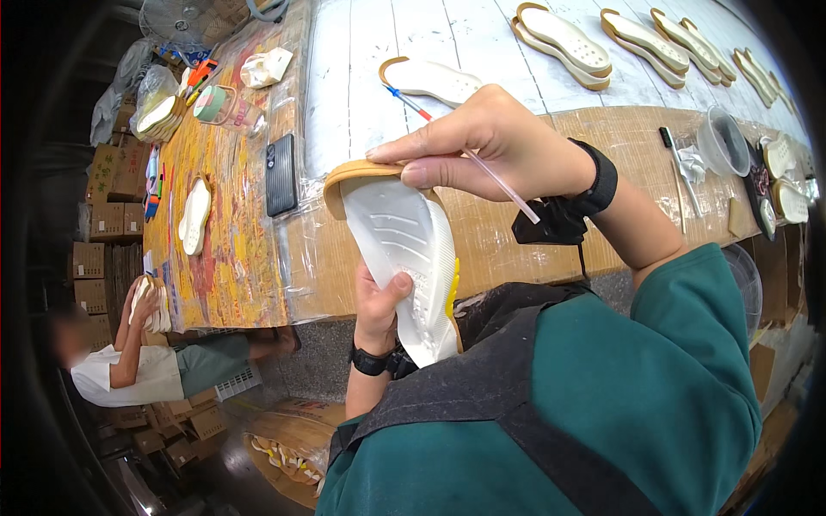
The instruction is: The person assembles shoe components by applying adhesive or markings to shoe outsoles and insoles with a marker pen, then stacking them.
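Observation:
A shoe sole (400,232), white with a tan rim and a yellow patch on its side, is tilted up between my hands, its ridged face toward me. My left hand (379,301) grips its edge partway down, thumb on the white face and the other fingers hidden behind. At the upper end, my right hand (490,146) pinches the tan rim between thumb and fingers. Tucked in that same hand is a slim clear pen-like stick (501,185) with a blue and red far end. Just beyond, another white sole with a tan edge (430,79) lies on the white sheet.
Paired soles (564,43) line the sheet's far right. A black phone (280,175), a lidded cup (225,110) and a single sole (195,215) lie left. A clear tub (725,142) and a brush (675,168) are right. At far left a person (138,361) holds soles.

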Demonstrator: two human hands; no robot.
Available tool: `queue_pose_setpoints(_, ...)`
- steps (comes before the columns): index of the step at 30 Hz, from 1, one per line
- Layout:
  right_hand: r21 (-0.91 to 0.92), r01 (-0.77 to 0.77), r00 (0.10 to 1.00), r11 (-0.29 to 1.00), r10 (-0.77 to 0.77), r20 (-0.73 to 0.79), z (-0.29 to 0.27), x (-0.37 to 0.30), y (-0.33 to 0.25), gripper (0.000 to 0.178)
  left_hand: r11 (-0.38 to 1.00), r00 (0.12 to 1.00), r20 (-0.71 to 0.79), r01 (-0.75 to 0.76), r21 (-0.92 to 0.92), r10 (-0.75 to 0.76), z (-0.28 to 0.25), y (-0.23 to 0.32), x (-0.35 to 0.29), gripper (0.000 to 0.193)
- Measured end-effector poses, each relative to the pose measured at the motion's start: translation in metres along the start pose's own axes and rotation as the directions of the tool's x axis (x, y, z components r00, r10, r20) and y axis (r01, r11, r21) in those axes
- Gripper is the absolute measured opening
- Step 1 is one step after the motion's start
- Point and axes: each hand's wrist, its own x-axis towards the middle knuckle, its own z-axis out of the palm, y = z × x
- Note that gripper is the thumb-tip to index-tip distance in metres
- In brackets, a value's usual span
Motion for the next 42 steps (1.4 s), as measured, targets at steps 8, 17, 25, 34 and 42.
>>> queue_pose_setpoints(8, 0.369, -0.346, 0.925, 0.863, 0.379, -0.020, 0.019, -0.011, 0.016, 0.032, 0.982, 0.988, -0.085, -0.117, 0.145, 0.130, 0.007, -0.003, 0.011, 0.045)
queue_pose_setpoints(17, 0.644, -0.583, 0.781, 0.495, 0.560, 0.277, 0.055, -0.034, 0.000, 0.046, 0.870, 0.834, -0.284, -0.392, 0.299, 0.474, 0.021, -0.001, 0.042, 0.044)
queue_pose_setpoints(25, 0.505, -0.563, 0.803, 0.654, 0.578, 0.146, 0.041, -0.035, -0.005, 0.061, 0.951, 0.857, -0.467, -0.294, -0.098, 0.217, 0.020, 0.001, 0.058, 0.042)
queue_pose_setpoints(34, 0.323, -0.186, 0.972, 0.928, 0.222, -0.077, 0.065, -0.053, 0.008, 0.049, 0.790, 0.991, 0.030, -0.083, -0.607, 0.128, 0.001, -0.015, 0.064, 0.041)
queue_pose_setpoints(42, 0.117, -0.619, 0.728, 0.776, 0.624, -0.285, -0.010, -0.059, 0.114, 0.036, 0.960, 0.998, -0.033, -0.065, -0.271, 0.058, -0.058, -0.052, 0.039, 0.040)
